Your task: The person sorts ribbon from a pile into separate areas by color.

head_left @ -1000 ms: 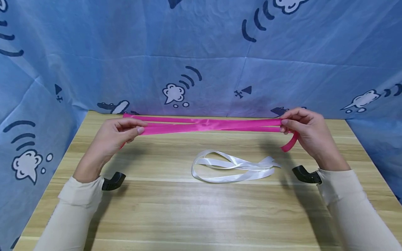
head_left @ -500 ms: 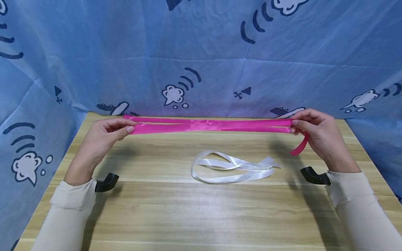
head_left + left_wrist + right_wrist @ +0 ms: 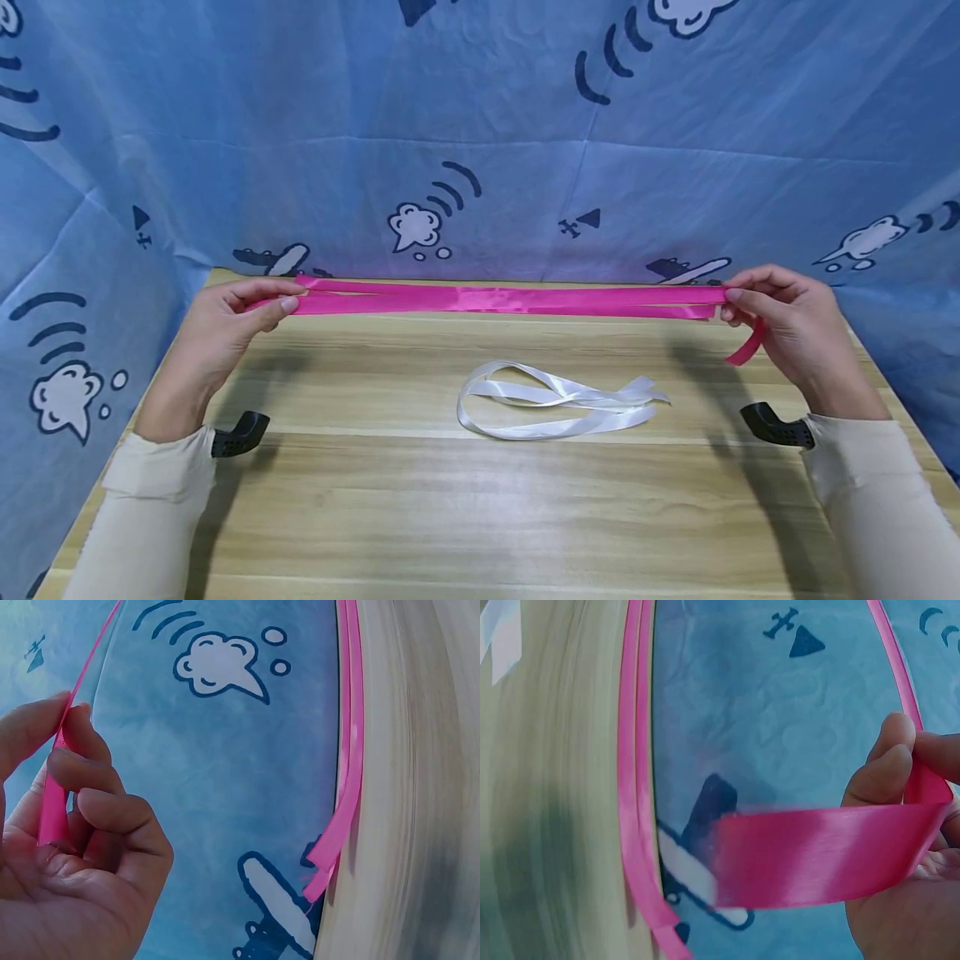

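A pink satin ribbon (image 3: 360,303) is stretched nearly level between my two hands. My left hand (image 3: 213,342) pinches it between thumb and forefinger, and a short tail (image 3: 54,810) runs down into the palm. At the other side, my right hand (image 3: 798,337) pinches the ribbon too, with a curled tail (image 3: 817,859) hanging below. Behind it, more pink ribbon (image 3: 352,757) lies in strands along the table's back edge, its cut ends at the left; the held ribbon crosses over it in the head view. A white ribbon (image 3: 525,432) lies loosely looped mid-table.
The wood-grain table (image 3: 420,517) ends at the back against a blue patterned cloth (image 3: 495,100), which also hangs at both sides. A black wrist camera mount (image 3: 242,435) juts from the left cuff, and another mount (image 3: 776,427) from the right.
Both hands have moved apart, left hand leftward and right hand rightward, drawing out a longer span of held pink ribbon. The white ribbon stays put.
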A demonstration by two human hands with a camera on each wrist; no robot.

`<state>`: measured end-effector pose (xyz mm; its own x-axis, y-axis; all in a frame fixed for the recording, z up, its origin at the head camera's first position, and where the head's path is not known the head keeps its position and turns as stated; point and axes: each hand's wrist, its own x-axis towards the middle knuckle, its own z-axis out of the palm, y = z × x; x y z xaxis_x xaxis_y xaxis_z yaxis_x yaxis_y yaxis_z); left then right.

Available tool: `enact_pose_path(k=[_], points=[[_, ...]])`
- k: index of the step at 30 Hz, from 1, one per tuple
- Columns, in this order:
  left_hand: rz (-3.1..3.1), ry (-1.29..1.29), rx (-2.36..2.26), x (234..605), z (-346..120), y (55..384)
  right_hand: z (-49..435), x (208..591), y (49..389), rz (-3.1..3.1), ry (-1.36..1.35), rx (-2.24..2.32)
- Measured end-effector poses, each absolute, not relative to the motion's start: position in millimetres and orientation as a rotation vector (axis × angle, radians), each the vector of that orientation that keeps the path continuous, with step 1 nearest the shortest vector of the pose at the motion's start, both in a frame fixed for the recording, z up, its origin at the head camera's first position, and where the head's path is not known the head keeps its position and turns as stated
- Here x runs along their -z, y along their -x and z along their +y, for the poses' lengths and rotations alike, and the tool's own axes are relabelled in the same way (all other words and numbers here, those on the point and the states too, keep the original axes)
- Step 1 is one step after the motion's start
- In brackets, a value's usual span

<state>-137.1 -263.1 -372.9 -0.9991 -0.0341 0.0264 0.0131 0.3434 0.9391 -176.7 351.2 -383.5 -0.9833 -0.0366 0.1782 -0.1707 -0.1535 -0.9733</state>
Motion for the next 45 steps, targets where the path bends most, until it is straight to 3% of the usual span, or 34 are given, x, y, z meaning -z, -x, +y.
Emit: enact_pose_path(k=[17, 45], points=[[-2.556, -0.122, 1.707, 379.7, -270.9, 139.5, 381.4, 390.3, 164.8, -1.941, -0.092, -2.348], [-2.483, -0.141, 1.749, 391.1, -282.2, 140.1, 392.9, 402.6, 163.2, -1.894, -0.118, -2.367]])
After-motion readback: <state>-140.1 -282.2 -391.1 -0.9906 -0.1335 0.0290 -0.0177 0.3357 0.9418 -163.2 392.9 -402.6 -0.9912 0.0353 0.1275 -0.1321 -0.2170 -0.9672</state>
